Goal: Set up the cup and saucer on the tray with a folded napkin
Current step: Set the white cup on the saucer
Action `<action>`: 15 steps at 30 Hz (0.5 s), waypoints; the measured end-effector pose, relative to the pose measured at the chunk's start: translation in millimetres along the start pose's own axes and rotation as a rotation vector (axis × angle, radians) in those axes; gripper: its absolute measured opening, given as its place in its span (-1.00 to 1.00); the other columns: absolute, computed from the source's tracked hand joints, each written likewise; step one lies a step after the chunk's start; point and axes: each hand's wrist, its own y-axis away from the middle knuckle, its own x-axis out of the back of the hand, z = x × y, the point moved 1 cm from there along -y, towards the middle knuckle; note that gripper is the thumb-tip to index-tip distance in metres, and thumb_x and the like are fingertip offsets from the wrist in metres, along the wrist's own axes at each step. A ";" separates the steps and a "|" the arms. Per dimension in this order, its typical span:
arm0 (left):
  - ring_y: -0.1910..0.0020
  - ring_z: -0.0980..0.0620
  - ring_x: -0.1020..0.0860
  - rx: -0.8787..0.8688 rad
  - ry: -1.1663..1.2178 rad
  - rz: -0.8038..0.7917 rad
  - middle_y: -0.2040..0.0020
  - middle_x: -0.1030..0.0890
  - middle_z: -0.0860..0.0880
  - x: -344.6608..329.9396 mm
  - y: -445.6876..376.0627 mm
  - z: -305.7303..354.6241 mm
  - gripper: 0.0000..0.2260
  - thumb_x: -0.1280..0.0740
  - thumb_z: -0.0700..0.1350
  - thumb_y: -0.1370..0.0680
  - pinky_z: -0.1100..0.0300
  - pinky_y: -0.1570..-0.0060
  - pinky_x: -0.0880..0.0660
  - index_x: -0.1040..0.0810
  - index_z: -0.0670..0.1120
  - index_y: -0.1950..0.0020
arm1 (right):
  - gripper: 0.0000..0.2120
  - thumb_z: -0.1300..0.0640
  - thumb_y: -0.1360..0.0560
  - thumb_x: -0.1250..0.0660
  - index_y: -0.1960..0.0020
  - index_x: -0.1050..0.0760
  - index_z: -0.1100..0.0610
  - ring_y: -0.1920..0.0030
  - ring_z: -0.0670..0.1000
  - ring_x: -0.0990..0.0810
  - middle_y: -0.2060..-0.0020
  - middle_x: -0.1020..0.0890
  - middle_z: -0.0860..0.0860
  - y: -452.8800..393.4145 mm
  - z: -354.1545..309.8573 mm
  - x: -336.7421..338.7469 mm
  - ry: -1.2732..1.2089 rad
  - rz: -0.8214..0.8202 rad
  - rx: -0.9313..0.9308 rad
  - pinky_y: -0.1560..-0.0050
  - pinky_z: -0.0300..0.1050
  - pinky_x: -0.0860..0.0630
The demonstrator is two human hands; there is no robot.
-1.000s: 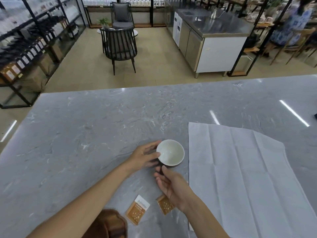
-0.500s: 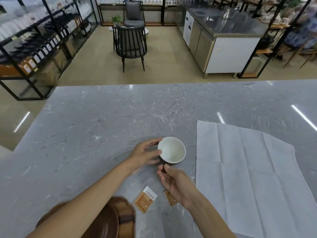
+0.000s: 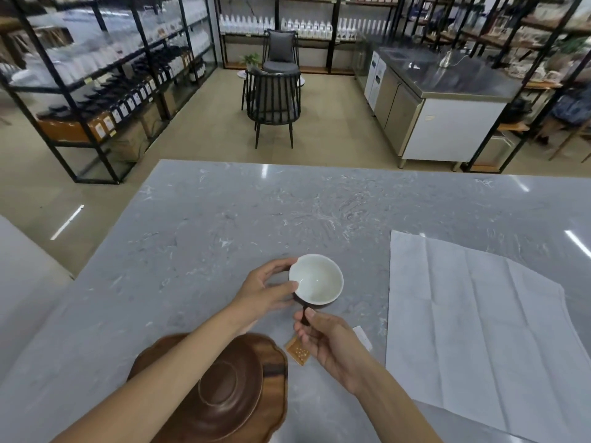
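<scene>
A cup (image 3: 316, 279), white inside and dark outside, is held just above the grey marble table. My left hand (image 3: 267, 290) grips its left rim with thumb and fingers. My right hand (image 3: 329, 338) pinches the cup's dark handle from below. A brown wooden saucer (image 3: 230, 391) rests on a lobed wooden tray (image 3: 275, 372) at the near edge, partly under my left forearm. A large white napkin (image 3: 479, 321) lies unfolded and flat on the right.
An orange sachet (image 3: 298, 350) lies by my right hand, and a white-tipped packet (image 3: 363, 337) peeks out behind that hand. Beyond the table (image 3: 224, 225) are black chairs, shelving racks and a steel counter.
The view has tilted and shifted, bringing the tray and saucer into sight at the bottom. Both hands keep their hold on the cup, which stays at about the same spot.
</scene>
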 end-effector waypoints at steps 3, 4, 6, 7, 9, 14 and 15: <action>-0.16 -0.06 -0.68 -0.017 0.026 0.025 -0.36 -0.55 0.03 13.5 22.2 0.8 -0.63 -0.49 -0.26 -0.51 -0.07 -0.09 -0.66 -0.63 0.05 -0.26 | -0.75 0.17 -0.65 -0.28 0.01 -0.68 0.30 0.25 -0.04 -0.63 0.21 -0.65 0.16 9.3 11.6 -14.7 0.063 -0.017 0.011 0.12 -0.26 -0.65; -0.16 -0.05 -0.68 -0.024 0.029 0.029 -0.36 -0.55 0.04 17.7 29.6 1.0 -0.64 -0.50 -0.25 -0.51 -0.04 -0.07 -0.67 -0.63 0.06 -0.25 | -0.74 0.17 -0.65 -0.28 0.00 -0.69 0.29 0.24 -0.03 -0.63 0.20 -0.65 0.16 12.3 15.7 -19.1 0.083 -0.025 0.011 0.11 -0.25 -0.64; -0.17 -0.01 -0.68 -0.038 0.037 0.034 -0.37 -0.54 0.06 26.4 44.6 0.8 -0.64 -0.50 -0.24 -0.51 0.00 -0.05 -0.67 -0.64 0.07 -0.24 | -0.75 0.17 -0.65 -0.28 -0.01 -0.68 0.30 0.23 -0.03 -0.63 0.20 -0.66 0.16 17.8 24.6 -28.1 0.106 -0.041 0.007 0.12 -0.26 -0.64; -0.17 0.02 -0.68 -0.043 0.042 0.039 -0.37 -0.54 0.06 30.7 51.8 0.2 -0.64 -0.50 -0.24 -0.51 0.01 -0.04 -0.67 -0.63 0.06 -0.24 | -0.75 0.17 -0.65 -0.28 -0.01 -0.68 0.30 0.24 -0.03 -0.63 0.21 -0.65 0.16 20.2 29.1 -32.5 0.115 -0.049 0.004 0.13 -0.26 -0.65; -0.15 0.05 -0.68 -0.046 0.054 0.055 -0.37 -0.53 0.05 39.5 65.0 -1.0 -0.65 -0.51 -0.25 -0.51 0.02 -0.02 -0.68 -0.63 0.04 -0.24 | -0.75 0.17 -0.65 -0.28 0.00 -0.68 0.29 0.24 -0.03 -0.62 0.22 -0.65 0.16 24.1 38.6 -41.1 0.136 -0.060 -0.003 0.13 -0.27 -0.64; -0.12 0.13 -0.68 -0.041 0.067 0.105 -0.37 -0.53 0.06 59.7 95.8 -4.8 -0.67 -0.52 -0.23 -0.50 0.02 -0.01 -0.68 -0.64 0.05 -0.20 | -0.75 0.14 -0.65 -0.29 0.04 -0.68 0.25 0.28 -0.06 -0.63 0.24 -0.65 0.14 31.6 63.0 -59.5 0.178 -0.066 -0.009 0.19 -0.28 -0.64; -0.13 0.14 -0.67 -0.039 0.068 0.110 -0.37 -0.53 0.07 63.8 102.5 -6.7 -0.68 -0.52 -0.23 -0.50 0.02 -0.02 -0.68 -0.64 0.05 -0.20 | -0.75 0.14 -0.65 -0.30 0.04 -0.68 0.25 0.28 -0.06 -0.62 0.24 -0.65 0.13 33.7 68.3 -62.9 0.186 -0.070 -0.009 0.19 -0.29 -0.64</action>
